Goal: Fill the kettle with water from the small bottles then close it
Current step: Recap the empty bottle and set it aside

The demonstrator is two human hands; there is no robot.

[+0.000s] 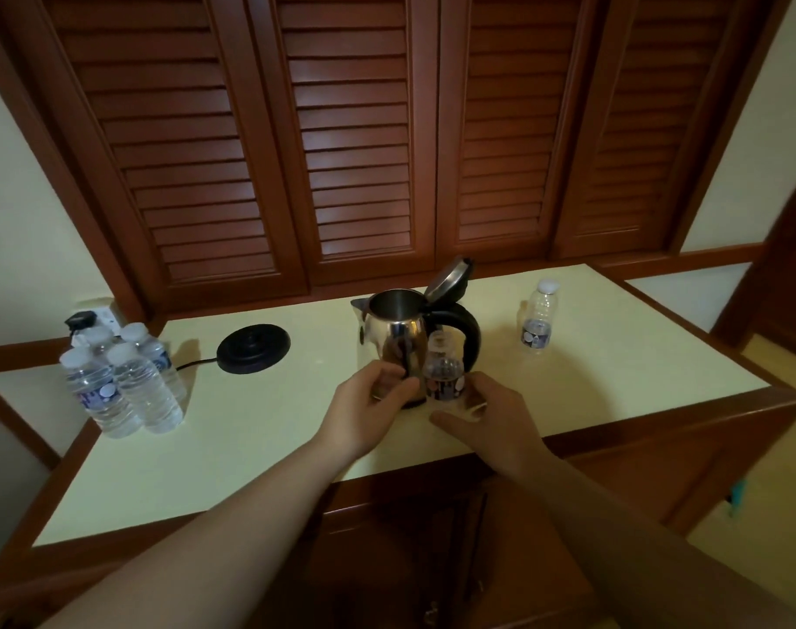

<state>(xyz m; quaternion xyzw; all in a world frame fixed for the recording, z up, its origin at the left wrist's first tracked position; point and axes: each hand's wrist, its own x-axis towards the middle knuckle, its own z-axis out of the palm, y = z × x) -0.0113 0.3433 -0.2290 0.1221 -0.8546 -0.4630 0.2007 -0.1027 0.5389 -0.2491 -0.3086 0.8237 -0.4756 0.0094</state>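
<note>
the kettle (398, 342) stands lid-up mid-surface (260, 429). the right hand (491, 424) curls round a small bottle (445, 372) just beside it; the left hand (373, 401) curls against the kettle's base, apparently steadying it. whether the bottle is uncapped is unclear; next comes lifting and tipping it over the opening.

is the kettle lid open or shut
Open. The lid stands tipped back on its hinge above the handle, and the kettle mouth shows its bare steel inside.
</note>
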